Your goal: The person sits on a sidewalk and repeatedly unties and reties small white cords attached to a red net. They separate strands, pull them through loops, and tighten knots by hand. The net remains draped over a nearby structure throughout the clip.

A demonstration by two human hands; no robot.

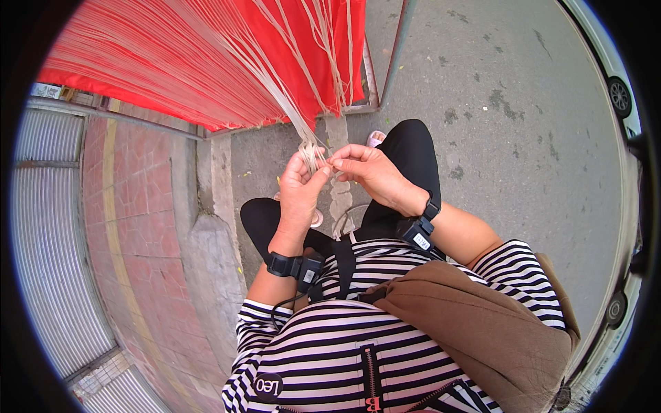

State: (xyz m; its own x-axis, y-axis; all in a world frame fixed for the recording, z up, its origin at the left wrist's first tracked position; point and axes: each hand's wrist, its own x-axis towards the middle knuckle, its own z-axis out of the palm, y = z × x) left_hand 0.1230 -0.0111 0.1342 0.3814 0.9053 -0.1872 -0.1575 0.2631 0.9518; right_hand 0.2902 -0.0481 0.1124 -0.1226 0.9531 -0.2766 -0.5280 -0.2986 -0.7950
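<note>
Many long pale cream threads [279, 93] run down over a red cloth [350, 51] and draw together into a bundle at my hands. My left hand [300, 180] is closed round the gathered, looped end of that bundle, thumb toward the right. Close beside it, my right hand [375, 175] pinches at the right edge of the bundle with thumb and forefinger, almost touching the left fingers. What lies between the right fingertips looks like thread, too fine to make out fully. Both hands are above my lap, in front of my knees.
A metal frame [394, 58] borders the red cloth, with a lower bar [155, 122] along its near left side. Grey pavement [482, 138] lies right, red paving [141, 206] left, beside a corrugated shutter [55, 234]. Parked vehicles [623, 131] stand at the far right.
</note>
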